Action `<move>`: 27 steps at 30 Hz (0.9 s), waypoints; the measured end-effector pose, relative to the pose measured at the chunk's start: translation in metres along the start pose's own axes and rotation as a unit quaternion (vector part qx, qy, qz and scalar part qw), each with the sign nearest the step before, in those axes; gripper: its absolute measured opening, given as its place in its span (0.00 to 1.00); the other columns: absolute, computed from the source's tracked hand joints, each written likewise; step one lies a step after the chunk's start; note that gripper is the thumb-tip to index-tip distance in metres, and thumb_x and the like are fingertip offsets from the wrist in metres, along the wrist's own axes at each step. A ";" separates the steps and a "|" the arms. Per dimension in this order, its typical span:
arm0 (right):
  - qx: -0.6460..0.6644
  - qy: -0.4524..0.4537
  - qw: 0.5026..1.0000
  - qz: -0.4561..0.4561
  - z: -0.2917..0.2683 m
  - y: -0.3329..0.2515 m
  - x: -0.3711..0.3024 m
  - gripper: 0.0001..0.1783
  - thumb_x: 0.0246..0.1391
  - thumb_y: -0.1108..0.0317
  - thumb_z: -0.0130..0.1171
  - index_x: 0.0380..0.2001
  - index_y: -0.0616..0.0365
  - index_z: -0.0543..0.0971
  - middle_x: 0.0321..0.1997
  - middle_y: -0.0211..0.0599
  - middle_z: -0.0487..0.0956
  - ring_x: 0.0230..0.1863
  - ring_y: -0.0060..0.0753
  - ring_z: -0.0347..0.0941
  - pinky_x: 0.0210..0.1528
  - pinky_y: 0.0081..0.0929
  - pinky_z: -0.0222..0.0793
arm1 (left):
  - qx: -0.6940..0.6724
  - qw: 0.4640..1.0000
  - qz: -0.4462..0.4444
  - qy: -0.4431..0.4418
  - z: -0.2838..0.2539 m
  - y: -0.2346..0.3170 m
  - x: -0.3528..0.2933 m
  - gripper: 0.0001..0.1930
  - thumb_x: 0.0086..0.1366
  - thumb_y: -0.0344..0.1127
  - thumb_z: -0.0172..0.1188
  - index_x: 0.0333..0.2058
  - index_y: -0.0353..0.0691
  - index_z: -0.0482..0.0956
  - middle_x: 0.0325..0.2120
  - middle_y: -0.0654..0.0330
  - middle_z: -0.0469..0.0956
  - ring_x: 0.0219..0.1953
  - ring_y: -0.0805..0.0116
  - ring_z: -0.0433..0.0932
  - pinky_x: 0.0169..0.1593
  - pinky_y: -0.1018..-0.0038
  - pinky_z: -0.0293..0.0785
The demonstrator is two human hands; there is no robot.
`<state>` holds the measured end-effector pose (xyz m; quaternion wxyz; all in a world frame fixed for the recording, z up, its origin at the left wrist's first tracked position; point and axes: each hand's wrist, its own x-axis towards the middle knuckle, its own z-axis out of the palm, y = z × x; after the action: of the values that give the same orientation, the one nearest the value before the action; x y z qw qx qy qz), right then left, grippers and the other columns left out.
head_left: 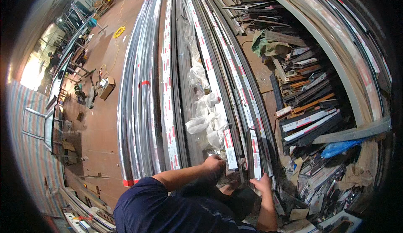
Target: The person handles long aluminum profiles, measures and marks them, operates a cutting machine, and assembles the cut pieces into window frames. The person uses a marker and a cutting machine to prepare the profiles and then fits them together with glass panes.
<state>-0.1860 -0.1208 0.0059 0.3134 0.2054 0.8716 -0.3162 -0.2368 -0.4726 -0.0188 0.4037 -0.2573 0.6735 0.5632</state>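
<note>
Long metal profile bars lie side by side lengthwise in front of me. My right hand [263, 184] is closed around the near end of a dark profile bar [256, 155] with white and red film on its face; the thumb lies on top and the other fingers are mostly hidden. My left hand [215, 163] is curled into a fist beside the near end of a white-filmed bar [230, 151]; what it grips, if anything, is hidden. Crumpled clear plastic wrap [210, 121] lies over the bars just beyond the left hand.
Left of the bars lies a plastic-wrapped bundle of silvery profiles [140, 90]. At right, a rack holds short offcuts [308, 90], with scraps and a blue plastic bag [342, 148] below. A cardboard box [107, 88] and yellow cable coil [119, 32] sit on the brown floor.
</note>
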 end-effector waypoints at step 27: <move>-0.037 0.165 0.956 -0.241 0.257 0.082 0.416 0.62 0.33 0.53 0.84 0.69 0.61 0.60 0.62 0.63 0.76 0.65 0.65 0.72 0.68 0.51 0.69 | 0.244 0.884 0.374 0.142 0.047 -0.020 0.264 0.28 0.60 0.44 0.72 0.55 0.37 0.76 0.41 0.49 0.86 0.43 0.47 0.87 0.47 0.56 0.82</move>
<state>-0.3320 -0.1703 -0.4652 0.0868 0.0270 0.9460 -0.3111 -0.3518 -0.4035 -0.2514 0.1135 0.0429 0.8860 0.4475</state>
